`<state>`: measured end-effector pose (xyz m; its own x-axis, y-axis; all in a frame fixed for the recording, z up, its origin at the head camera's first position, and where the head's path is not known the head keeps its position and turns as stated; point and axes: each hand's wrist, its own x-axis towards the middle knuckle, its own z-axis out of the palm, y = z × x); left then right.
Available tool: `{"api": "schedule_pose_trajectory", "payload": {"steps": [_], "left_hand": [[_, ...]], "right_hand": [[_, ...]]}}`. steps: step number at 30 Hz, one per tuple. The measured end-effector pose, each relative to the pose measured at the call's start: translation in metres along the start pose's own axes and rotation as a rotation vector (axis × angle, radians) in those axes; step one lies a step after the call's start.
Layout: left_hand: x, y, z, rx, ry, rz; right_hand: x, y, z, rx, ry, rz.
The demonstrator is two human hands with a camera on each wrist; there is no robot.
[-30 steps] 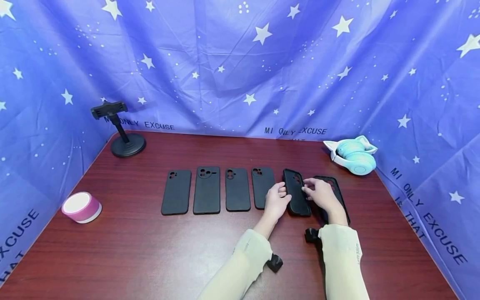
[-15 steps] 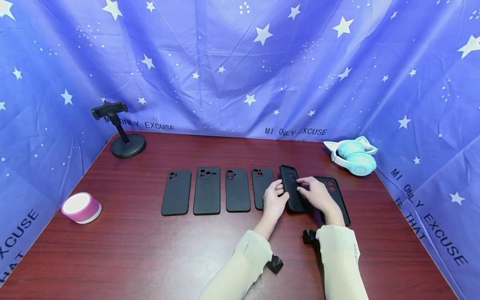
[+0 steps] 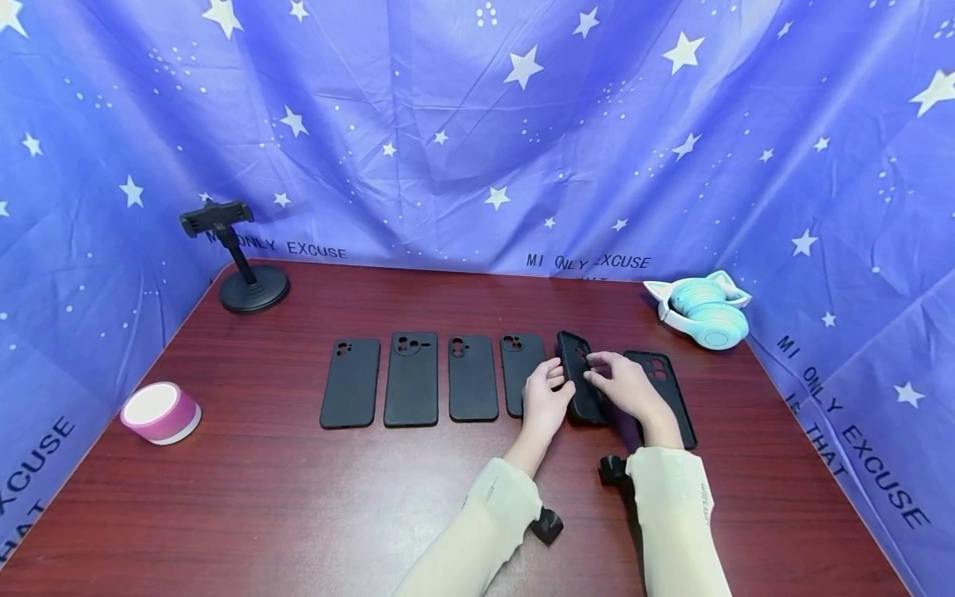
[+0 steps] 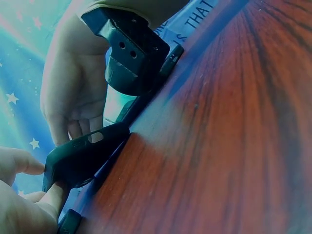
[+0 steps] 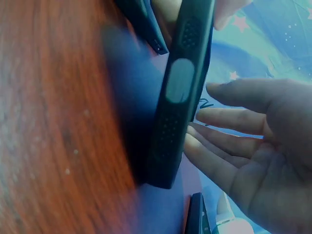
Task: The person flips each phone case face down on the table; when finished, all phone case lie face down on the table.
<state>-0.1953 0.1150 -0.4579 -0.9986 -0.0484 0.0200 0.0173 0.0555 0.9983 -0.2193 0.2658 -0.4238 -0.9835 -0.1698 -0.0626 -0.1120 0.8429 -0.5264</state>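
A black phone case [image 3: 578, 390] stands tilted in the head view, its hollow inner side facing up and to the right. My left hand [image 3: 548, 400] pinches its left edge between thumb and fingers; the left wrist view shows this grip on the case [image 4: 87, 151]. Over the right side of the case is my right hand [image 3: 630, 385]. In the right wrist view the fingers of my right hand [image 5: 258, 141] are fairly straight, their tips at the case's edge. Whether every fingertip touches it, I cannot tell.
Several black phone cases, such as the leftmost case [image 3: 351, 383], lie back up in a row. Another case [image 3: 667, 398] lies hollow side up at right. Cat-ear headphones [image 3: 705, 311], a phone stand [image 3: 254, 286] and a pink-white round object [image 3: 162, 413] stand on the red-brown table [image 3: 298, 514].
The phone case has tilted up on its left edge and shifted slightly left. My right hand has moved left with it, uncovering more of the rightmost case.
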Motion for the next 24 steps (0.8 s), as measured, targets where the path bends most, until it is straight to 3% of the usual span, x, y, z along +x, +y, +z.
{"api": "schedule_pose_trajectory", "payload": {"steps": [6, 14, 21, 24], "left_hand": [[-0.0006, 0.0002, 0.0, -0.016, -0.021, 0.003], [0.0004, -0.0008, 0.0011, -0.119, -0.06, 0.054], [0.001, -0.0018, 0.0034, -0.306, -0.136, 0.074], [0.0014, -0.0022, 0.0036, -0.329, -0.162, 0.08]], "right_hand": [[-0.002, -0.0004, -0.0019, 0.036, -0.028, 0.021], [-0.0031, -0.0022, -0.0037, 0.209, -0.104, 0.101], [-0.0025, -0.0031, -0.0045, 0.196, -0.113, 0.128], [-0.003, -0.0037, -0.0057, 0.19, -0.107, 0.122]]}}
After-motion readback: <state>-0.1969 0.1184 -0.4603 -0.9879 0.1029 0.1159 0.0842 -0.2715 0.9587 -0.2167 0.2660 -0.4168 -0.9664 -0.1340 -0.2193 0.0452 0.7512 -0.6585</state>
